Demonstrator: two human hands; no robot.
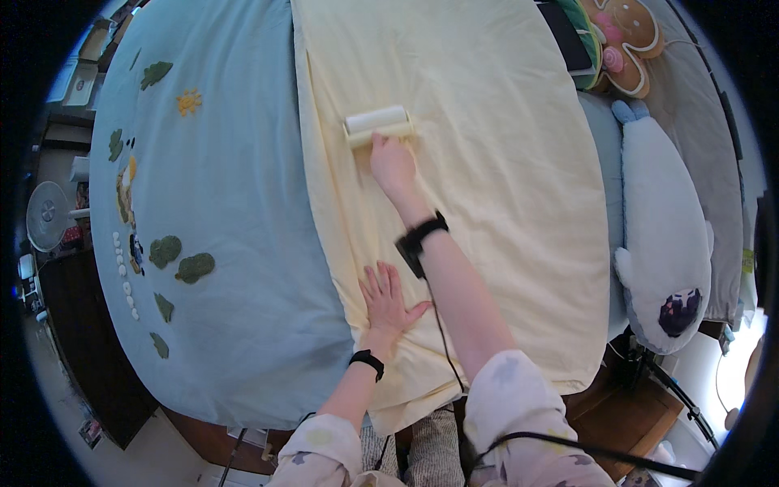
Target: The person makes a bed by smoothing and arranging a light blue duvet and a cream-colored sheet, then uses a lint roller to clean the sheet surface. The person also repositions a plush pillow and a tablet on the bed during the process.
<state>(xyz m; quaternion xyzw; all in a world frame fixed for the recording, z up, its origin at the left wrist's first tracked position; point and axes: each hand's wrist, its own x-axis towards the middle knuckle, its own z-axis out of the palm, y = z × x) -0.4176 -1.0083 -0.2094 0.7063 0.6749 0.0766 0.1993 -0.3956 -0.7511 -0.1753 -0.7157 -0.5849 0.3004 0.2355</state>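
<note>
A lint roller [376, 120] with a white roll and a pale yellow holder lies against the cream bed cover [499, 201]. My right hand [394, 163] grips it, fist closed, near the upper middle of the view. Lower down, my left hand [387, 307] rests flat on the same cover with its fingers spread, near the cover's left edge and holding nothing. Beside that edge the cream cover meets a light blue quilt [255, 243], which carries leaf and sun shapes.
A seal-shaped plush [663, 225] lies at the right, below a gingerbread plush [630, 36] and a dark flat device [566, 36]. A black cable [447, 341] hangs from my right wrist. A tripod leg [681, 395] stands at the lower right; a fan [48, 213] is far left.
</note>
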